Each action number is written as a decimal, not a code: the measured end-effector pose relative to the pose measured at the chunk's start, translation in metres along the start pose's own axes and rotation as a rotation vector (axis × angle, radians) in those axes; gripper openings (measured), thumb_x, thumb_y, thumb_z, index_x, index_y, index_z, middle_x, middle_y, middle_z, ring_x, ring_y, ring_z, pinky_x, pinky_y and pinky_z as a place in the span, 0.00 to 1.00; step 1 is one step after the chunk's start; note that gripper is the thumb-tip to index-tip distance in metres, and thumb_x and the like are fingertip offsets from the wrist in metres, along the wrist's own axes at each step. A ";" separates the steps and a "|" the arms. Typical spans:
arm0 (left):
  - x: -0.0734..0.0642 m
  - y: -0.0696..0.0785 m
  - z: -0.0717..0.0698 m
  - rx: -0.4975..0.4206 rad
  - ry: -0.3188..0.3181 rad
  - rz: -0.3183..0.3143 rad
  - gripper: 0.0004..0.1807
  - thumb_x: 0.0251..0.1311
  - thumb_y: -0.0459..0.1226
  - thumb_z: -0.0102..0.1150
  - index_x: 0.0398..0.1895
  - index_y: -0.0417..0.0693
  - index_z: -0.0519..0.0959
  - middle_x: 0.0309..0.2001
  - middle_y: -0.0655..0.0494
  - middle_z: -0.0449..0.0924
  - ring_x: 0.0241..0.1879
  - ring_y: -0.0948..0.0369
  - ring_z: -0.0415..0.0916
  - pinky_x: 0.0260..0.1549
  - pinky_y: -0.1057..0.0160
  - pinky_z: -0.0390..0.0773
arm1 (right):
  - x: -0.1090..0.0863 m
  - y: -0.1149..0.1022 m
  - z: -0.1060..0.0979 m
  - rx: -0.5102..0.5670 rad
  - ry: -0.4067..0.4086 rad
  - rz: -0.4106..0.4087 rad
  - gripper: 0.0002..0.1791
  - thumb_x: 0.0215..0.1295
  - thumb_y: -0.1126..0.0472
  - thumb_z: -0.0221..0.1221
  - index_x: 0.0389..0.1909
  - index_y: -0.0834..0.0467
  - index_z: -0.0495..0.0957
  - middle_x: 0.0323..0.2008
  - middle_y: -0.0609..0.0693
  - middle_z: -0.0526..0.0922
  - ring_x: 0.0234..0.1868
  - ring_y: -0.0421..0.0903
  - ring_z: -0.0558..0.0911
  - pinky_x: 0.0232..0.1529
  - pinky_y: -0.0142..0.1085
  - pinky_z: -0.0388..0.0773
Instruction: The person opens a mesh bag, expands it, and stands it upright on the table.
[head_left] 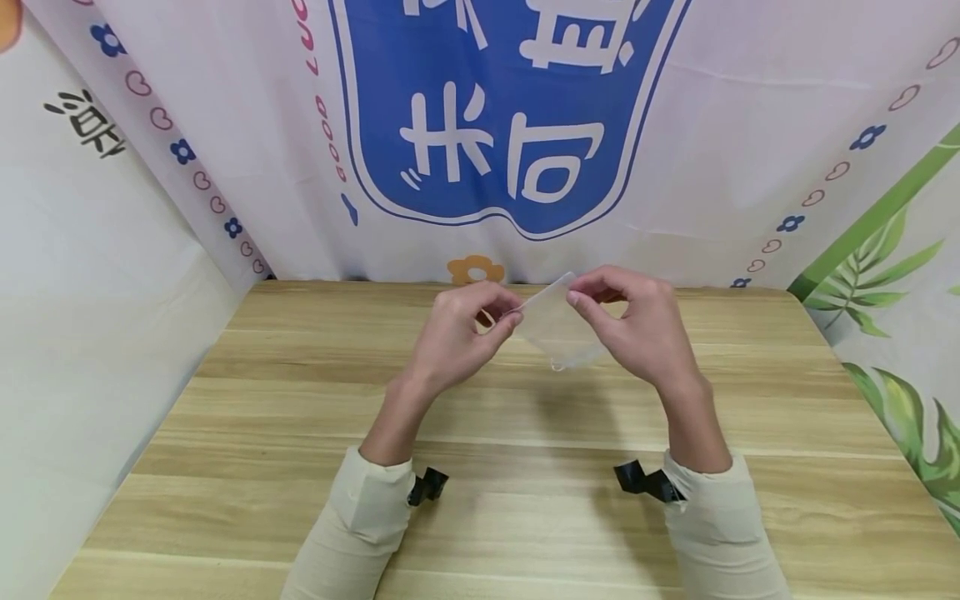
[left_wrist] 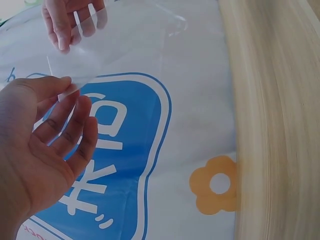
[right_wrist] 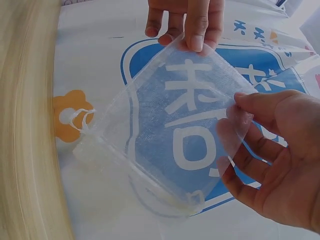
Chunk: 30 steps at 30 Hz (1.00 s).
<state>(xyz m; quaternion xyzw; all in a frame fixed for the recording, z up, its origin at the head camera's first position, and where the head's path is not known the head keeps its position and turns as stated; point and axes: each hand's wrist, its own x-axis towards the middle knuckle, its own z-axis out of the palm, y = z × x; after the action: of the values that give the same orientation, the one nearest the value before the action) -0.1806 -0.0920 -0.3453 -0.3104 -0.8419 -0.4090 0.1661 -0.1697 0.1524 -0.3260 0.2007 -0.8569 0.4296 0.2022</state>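
Observation:
A sheer white mesh drawstring pouch [head_left: 557, 323] is held up over the table between my two hands. My left hand [head_left: 461, 333] pinches one corner between thumb and fingertips. At the neighbouring corner, my right hand [head_left: 637, 321] pinches the edge, its other fingers spread behind the see-through fabric. In the right wrist view the pouch [right_wrist: 160, 115] hangs flat and stretched between the hands, with a small white cord loop [right_wrist: 82, 120] at its lower left corner. The blue print shows through it.
Below lies a wood-grain table [head_left: 300, 467]. A white cloth with a blue printed emblem [head_left: 498, 117] and an orange flower [head_left: 476, 269] hangs at its back edge. Black straps [head_left: 648, 483] stick out from the sleeves. A leaf-patterned sheet [head_left: 892, 333] stands at the right.

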 end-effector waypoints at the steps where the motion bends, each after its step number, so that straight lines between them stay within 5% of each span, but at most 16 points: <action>1: 0.000 0.000 0.000 -0.001 0.001 -0.001 0.04 0.70 0.31 0.69 0.44 0.42 0.88 0.38 0.51 0.90 0.36 0.60 0.85 0.36 0.61 0.89 | 0.000 0.000 0.001 -0.003 -0.004 -0.003 0.04 0.72 0.64 0.69 0.43 0.60 0.90 0.38 0.54 0.93 0.40 0.49 0.90 0.48 0.22 0.80; 11: -0.001 -0.001 -0.002 0.016 0.017 0.014 0.03 0.70 0.32 0.68 0.43 0.42 0.88 0.38 0.51 0.90 0.36 0.59 0.85 0.37 0.62 0.89 | 0.000 -0.001 0.006 -0.008 -0.041 -0.038 0.02 0.71 0.64 0.70 0.41 0.58 0.90 0.36 0.51 0.93 0.40 0.48 0.90 0.48 0.42 0.87; 20: 0.000 -0.001 -0.005 -0.013 0.069 0.032 0.03 0.70 0.30 0.68 0.43 0.40 0.88 0.38 0.49 0.90 0.35 0.59 0.85 0.37 0.61 0.89 | -0.002 -0.002 0.006 -0.025 -0.070 -0.018 0.03 0.73 0.61 0.69 0.41 0.56 0.91 0.36 0.50 0.93 0.40 0.48 0.91 0.42 0.30 0.83; 30: -0.001 0.006 -0.001 -0.061 0.047 0.037 0.02 0.69 0.30 0.69 0.41 0.40 0.87 0.37 0.50 0.89 0.36 0.60 0.85 0.37 0.62 0.89 | 0.000 -0.001 0.007 -0.034 -0.043 0.003 0.05 0.73 0.62 0.69 0.43 0.58 0.90 0.36 0.53 0.93 0.39 0.50 0.90 0.50 0.51 0.88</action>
<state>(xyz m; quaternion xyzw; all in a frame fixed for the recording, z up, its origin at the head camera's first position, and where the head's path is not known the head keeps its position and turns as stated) -0.1754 -0.0906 -0.3415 -0.3213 -0.8189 -0.4385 0.1840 -0.1706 0.1464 -0.3289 0.2050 -0.8686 0.4108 0.1866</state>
